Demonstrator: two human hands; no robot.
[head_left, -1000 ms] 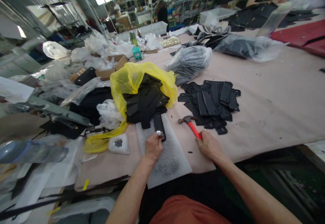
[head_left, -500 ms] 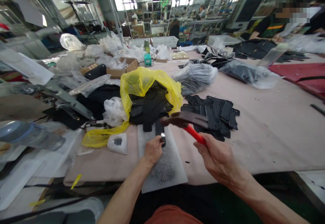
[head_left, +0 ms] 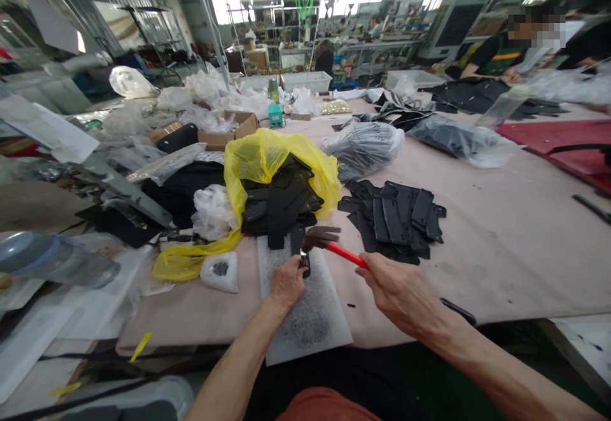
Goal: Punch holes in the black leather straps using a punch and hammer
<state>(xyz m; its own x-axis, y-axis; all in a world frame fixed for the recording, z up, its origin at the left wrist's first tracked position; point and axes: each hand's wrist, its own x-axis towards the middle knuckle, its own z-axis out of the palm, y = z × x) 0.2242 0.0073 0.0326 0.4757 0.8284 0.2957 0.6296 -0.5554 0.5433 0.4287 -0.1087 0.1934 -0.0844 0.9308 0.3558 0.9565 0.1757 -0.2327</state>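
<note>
My left hand is closed around a short metal punch with a shiny top, held upright over a narrow black strip. The strip lies on a white, dark-speckled board at the table's front edge. In my right hand is a claw hammer with a red handle. Its dark head is at the punch's top; contact is hard to make out. Beyond the board, a yellow plastic bag lies open with black pieces inside. To the right spreads a pile of similar black pieces.
A white block with small dark bits sits left of the board. A dark slim object lies by my right forearm. A large plastic bottle is at far left. Behind are bagged goods; a co-worker is at back right.
The hammer has come down and left, from raised above the board to the punch's top. My left hand keeps its place on the punch. The view has shifted slightly.
</note>
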